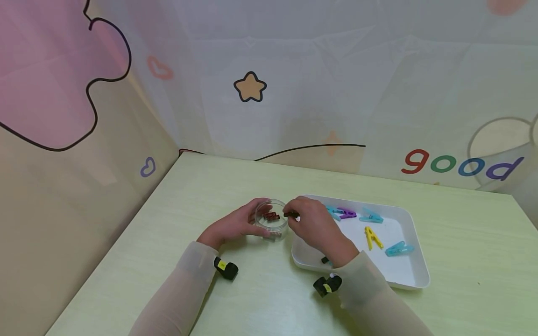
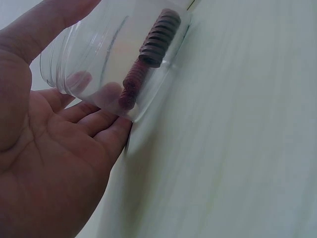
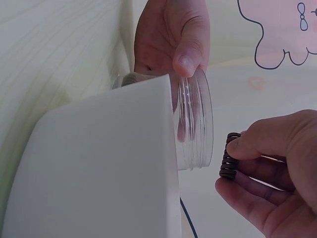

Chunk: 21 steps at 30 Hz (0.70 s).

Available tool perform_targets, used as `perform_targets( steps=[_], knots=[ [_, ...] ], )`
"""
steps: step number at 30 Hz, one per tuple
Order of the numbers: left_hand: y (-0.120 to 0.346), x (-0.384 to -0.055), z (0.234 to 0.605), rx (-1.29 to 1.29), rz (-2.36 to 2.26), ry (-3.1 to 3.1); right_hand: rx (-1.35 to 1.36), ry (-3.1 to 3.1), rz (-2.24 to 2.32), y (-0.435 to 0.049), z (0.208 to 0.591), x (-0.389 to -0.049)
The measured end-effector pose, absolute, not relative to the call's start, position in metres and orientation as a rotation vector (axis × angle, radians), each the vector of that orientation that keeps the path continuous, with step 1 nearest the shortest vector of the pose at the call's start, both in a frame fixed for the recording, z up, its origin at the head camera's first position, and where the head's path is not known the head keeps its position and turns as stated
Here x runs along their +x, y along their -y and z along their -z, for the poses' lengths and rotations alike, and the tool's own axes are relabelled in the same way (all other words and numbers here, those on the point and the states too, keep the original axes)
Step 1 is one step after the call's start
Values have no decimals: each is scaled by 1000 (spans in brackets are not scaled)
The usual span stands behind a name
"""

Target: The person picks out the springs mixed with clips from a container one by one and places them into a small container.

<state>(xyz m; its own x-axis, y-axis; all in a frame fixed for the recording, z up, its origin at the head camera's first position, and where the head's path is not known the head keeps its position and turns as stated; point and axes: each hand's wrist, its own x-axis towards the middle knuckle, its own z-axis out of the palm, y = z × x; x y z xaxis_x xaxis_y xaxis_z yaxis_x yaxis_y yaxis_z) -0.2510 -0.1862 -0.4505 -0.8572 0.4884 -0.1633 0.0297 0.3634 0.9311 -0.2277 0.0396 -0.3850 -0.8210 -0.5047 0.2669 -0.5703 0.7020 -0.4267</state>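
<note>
A clear plastic jar (image 3: 195,148) stands upright beside the white tray, and my left hand (image 1: 235,224) holds it around its side, thumb on the near side. Through its wall in the left wrist view I see a dark grey coil spring (image 2: 159,37) and reddish springs (image 2: 132,79) lying at the bottom. My right hand (image 1: 315,224) pinches a dark coil spring (image 3: 230,157) between thumb and fingers. That spring is beside the jar's open mouth, slightly above the rim and apart from it.
The white tray (image 1: 395,270) sits to the right, partly under my right forearm. In it lie light blue clothespins (image 1: 399,248), a purple clothespin (image 1: 347,213) and a yellow clothespin (image 1: 372,238). A dark piece (image 1: 325,260) shows by my right wrist. A printed cloth (image 1: 294,93) hangs behind the table.
</note>
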Motion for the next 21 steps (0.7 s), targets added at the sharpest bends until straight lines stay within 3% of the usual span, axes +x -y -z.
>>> perform_targets(
  steps=[21],
  knots=[
    [186, -252, 451, 470, -1498, -2218, 938, 2730, -783, -35, 388, -229]
  ],
)
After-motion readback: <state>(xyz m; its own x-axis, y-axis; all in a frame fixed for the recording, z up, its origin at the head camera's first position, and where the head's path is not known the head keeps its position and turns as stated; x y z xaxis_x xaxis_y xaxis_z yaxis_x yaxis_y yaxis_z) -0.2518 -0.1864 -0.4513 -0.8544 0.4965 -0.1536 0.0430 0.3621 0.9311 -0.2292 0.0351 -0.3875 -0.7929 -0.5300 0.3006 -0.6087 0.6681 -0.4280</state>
